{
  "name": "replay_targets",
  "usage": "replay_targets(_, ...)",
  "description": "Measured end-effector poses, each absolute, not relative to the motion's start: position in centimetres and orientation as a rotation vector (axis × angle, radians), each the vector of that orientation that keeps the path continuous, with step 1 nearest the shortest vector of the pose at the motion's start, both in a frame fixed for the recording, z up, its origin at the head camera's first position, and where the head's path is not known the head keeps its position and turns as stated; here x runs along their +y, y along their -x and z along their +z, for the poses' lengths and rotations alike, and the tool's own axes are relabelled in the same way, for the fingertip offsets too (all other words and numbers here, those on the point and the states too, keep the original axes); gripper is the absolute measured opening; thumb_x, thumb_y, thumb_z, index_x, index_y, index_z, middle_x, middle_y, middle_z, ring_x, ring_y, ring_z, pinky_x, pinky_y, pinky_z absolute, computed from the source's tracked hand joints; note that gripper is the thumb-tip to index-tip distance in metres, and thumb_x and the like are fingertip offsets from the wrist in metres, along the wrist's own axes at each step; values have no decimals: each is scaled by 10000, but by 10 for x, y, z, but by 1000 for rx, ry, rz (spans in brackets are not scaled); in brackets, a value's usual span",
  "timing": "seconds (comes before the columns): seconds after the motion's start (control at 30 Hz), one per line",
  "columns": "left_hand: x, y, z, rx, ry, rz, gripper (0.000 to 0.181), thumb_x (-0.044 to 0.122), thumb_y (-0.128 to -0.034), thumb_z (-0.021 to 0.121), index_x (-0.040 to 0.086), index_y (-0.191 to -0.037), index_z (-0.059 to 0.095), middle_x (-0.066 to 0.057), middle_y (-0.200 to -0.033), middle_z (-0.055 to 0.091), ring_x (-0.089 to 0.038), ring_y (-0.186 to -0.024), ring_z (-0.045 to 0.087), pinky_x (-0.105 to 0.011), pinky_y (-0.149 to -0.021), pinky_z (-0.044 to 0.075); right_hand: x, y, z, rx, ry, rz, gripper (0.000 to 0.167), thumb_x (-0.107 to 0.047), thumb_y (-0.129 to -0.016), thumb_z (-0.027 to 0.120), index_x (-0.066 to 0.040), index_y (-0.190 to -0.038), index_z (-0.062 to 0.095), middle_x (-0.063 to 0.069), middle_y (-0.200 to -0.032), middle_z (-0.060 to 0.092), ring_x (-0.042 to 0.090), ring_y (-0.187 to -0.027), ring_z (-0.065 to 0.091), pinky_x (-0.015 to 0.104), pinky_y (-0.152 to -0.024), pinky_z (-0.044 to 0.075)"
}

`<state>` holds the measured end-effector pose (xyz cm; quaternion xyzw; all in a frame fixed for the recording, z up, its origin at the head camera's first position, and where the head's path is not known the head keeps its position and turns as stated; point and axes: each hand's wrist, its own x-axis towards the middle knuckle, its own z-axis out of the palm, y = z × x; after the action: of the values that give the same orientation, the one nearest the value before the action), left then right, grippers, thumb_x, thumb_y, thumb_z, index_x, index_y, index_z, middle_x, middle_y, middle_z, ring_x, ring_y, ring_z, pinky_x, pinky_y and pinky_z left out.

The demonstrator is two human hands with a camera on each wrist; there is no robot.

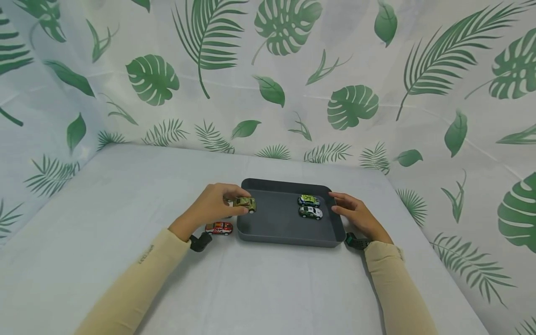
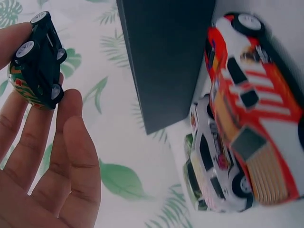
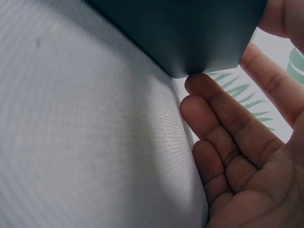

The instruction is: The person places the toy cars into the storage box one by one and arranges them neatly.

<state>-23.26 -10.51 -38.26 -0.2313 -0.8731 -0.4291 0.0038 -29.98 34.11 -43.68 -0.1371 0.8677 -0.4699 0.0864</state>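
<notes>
My left hand (image 1: 213,204) pinches a green camouflage-patterned toy car (image 1: 244,204) over the left rim of a dark grey tray (image 1: 276,232). In the left wrist view that toy car (image 2: 40,61) shows its black underside and wheels between thumb and fingers. My right hand (image 1: 358,214) holds the tray's right rim, thumb at the inner side; the right wrist view shows its other fingers (image 3: 204,114) along the outside wall. Inside the tray, a yellow-green and blue toy car (image 1: 309,200) and a white and dark green toy car (image 1: 311,212) stand side by side toward the right.
Left of the tray stand a red and white toy car (image 1: 219,228), a white toy car (image 2: 213,166) and a green one (image 2: 192,183) beyond it, mostly hidden. A white cloth covers the table (image 1: 268,284); a leaf-patterned curtain (image 1: 293,107) hangs behind and at both sides.
</notes>
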Motion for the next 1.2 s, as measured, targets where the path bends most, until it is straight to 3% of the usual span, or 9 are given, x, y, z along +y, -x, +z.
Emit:
replay_targets(0.2, -96, 231, -383, -2727, 717, -1391, 329, 201, -953, 864, 139, -1270, 801, -6, -1167, 775, -226, -1094, 704, -426, -927, 603, 341, 300, -437, 2585, 411, -1404, 605, -174, -1103, 645, 8, -1636, 422, 349, -1656, 379, 563, -1525, 360, 753, -1224, 263)
replay_targets(0.63, -79, 231, -385, -2700, 799, -1401, 336, 206, -958, 862, 103, -1270, 793, -28, -1150, 788, -160, -976, 695, -316, -800, 603, 341, 300, -437, 2572, 416, -1422, 610, -167, -1098, 651, 15, -1633, 422, 346, -1660, 374, 563, -1529, 354, 747, -1226, 266)
replay_targets(0.93, -66, 227, -389, -2720, 777, -1435, 330, 196, -957, 862, 143, -1276, 797, -9, -1201, 759, -195, -1073, 703, -327, -856, 609, 341, 300, -437, 2578, 424, -1427, 602, -159, -1098, 649, 23, -1627, 427, 350, -1655, 377, 567, -1524, 359, 748, -1223, 272)
replay_targets(1.2, -53, 227, -394, -2700, 825, -1344, 315, 205, -938, 882, 161, -1242, 814, 3, -1175, 781, -188, -1055, 716, -301, -798, 585, 341, 300, -438, 2575, 430, -1432, 607, -162, -1097, 652, 25, -1628, 424, 351, -1656, 376, 570, -1524, 355, 749, -1222, 274)
